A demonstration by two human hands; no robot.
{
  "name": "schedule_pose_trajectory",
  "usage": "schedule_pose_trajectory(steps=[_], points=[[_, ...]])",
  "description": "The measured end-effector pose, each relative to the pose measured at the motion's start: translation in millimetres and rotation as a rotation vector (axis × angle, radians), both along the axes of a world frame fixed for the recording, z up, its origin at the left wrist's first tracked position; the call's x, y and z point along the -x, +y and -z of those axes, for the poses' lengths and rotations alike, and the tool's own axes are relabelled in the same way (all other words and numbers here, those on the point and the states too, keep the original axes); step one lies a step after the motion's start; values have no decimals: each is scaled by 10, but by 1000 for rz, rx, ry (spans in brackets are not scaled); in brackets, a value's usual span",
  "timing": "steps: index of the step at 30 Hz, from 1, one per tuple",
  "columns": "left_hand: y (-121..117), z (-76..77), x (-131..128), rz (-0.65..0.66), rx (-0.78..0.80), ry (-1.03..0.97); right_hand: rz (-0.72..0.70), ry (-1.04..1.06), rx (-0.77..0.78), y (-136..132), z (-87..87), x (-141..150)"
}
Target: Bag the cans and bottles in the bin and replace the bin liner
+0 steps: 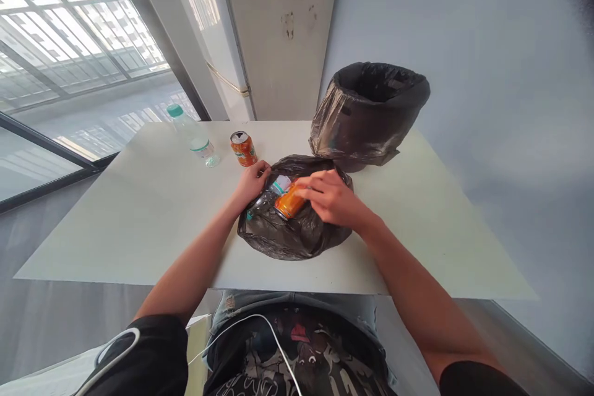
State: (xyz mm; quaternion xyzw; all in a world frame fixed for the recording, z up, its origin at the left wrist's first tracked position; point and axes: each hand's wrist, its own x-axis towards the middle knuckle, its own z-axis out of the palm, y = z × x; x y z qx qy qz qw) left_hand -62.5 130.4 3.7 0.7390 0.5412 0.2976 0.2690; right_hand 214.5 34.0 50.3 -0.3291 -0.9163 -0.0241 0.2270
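A black plastic bag [283, 241] lies on the table with its mouth spread open. My left hand [253, 180] pinches the bag's left rim. Inside the bag mouth, my right hand [327, 195] has its fingers around an orange soda can [290, 201], which is tilted. Beside that can in the bag rests a clear plastic bottle [263, 203] with a teal cap and label, partly hidden. Just beyond my left hand an opened orange can [243, 148] stands upright on the table. Farther left is a clear bottle [192, 136] with a green cap.
A bin lined with a black bag [366, 117] stands at the back right of the white table [176, 229]. Behind the table are a pale cabinet-like panel [278, 62] and a wall. A white cable [273, 334] hangs in front of my shirt.
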Motion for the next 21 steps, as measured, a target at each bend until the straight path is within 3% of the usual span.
schedule_pose_trajectory(steps=[3,8,11,13,15,18,21], points=[[58,78,49,-26,-16,31,-99,-104,93,-16,85,105],[5,128,26,-36,-54,89,-10,-135,197,27,169,108],[-54,28,31,18,-249,82,63,-131,221,46,146,65],[-83,-94,87,121,-458,25,94,-128,223,53,130,40],[-95,-222,168,331,-572,-4,122,-128,220,63,121,16],[-97,-349,251,693,-519,98,186,-138,209,86,119,-29],[-123,-374,229,812,-411,226,244,-154,193,113,117,-87]])
